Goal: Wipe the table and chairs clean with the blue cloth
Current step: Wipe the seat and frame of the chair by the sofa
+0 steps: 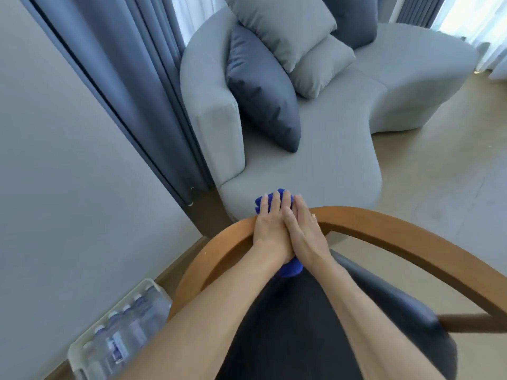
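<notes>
A chair with a curved wooden backrest [397, 237] and a dark padded seat [310, 325] fills the lower frame. The blue cloth [291, 268] is draped over the top of the backrest, showing beyond my fingertips and below my wrists. My left hand [270, 223] lies flat on the cloth, fingers pointing away from me. My right hand [303, 229] presses beside it, partly overlapping the left. Both palms cover most of the cloth. No table is in view.
A grey curved sofa [315, 165] with a dark blue cushion [260, 89] and grey cushions [285, 26] stands just beyond the chair. Blue-grey curtains [123, 78] hang at left. A pack of water bottles [123, 333] lies on the floor by the wall [55, 160].
</notes>
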